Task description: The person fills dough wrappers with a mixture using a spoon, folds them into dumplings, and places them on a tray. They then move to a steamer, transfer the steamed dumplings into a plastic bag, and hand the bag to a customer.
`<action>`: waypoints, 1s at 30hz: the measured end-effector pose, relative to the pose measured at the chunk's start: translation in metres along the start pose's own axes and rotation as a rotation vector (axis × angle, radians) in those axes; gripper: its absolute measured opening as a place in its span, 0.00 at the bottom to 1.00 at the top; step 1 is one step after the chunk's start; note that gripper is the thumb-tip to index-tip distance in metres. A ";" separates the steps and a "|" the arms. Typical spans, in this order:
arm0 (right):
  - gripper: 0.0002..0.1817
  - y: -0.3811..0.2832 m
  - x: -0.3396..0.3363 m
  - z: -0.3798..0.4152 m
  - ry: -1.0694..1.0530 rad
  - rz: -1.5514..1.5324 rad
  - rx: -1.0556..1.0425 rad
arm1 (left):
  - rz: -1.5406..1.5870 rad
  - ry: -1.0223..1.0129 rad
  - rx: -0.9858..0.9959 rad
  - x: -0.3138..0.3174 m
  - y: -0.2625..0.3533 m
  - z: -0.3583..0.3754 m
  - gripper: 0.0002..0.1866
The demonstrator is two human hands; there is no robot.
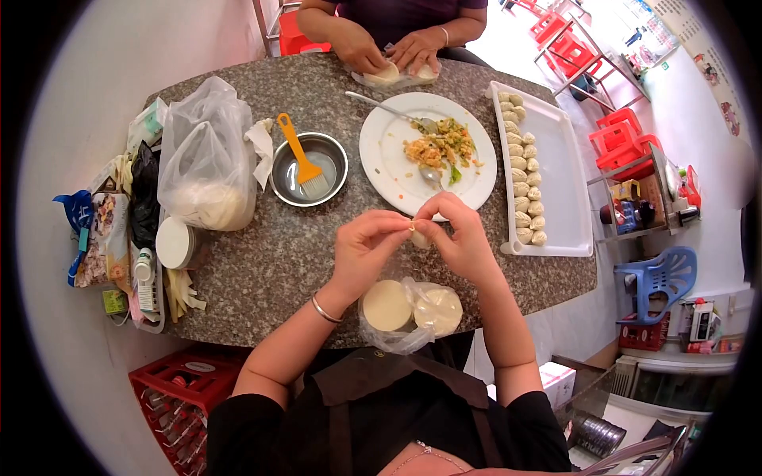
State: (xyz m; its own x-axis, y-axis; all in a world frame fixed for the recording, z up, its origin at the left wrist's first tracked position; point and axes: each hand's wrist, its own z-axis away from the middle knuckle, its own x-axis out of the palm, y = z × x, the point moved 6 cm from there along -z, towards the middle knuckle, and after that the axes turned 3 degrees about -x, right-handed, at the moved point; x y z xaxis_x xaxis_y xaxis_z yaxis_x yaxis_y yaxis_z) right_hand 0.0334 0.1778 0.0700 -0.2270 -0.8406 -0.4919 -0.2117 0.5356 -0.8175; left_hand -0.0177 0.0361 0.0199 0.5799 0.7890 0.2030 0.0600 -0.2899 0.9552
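Note:
Above the near side of the table, my left hand and my right hand meet, their fingertips pinched on a small dumpling. My fingers cover most of it. Just beyond them is a white plate bearing chopped orange and green filling and two spoons. Below my wrists, round dough wrappers lie in two stacks in a clear plastic bag. To the right, a white tray holds pleated dumplings in two rows along its left side.
Left of the plate stands a metal bowl with an orange brush in it. A plastic bag, a round tub and packets crowd the left edge. Across the table, another person's hands work over wrappers. A red crate sits lower left.

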 end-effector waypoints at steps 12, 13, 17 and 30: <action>0.03 0.008 0.009 0.003 0.130 -0.018 -0.008 | 0.635 0.063 -0.451 0.004 -0.039 0.005 0.07; 0.03 0.006 0.011 0.002 0.127 -0.018 -0.009 | 0.645 0.037 -0.460 0.005 -0.038 0.005 0.07; 0.04 0.006 0.012 -0.001 0.117 -0.084 0.056 | 0.618 -0.016 -0.484 0.006 -0.038 0.005 0.06; 0.04 0.006 0.009 0.004 0.177 0.069 -0.043 | 0.451 -0.077 -0.377 0.007 -0.025 0.001 0.10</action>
State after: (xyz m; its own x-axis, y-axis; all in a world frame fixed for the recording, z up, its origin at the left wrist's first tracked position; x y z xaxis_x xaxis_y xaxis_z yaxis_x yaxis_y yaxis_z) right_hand 0.0342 0.1737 0.0591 -0.4049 -0.7765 -0.4827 -0.2292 0.5973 -0.7686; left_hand -0.0148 0.0485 -0.0032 0.5391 0.5869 0.6041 -0.4908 -0.3640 0.7916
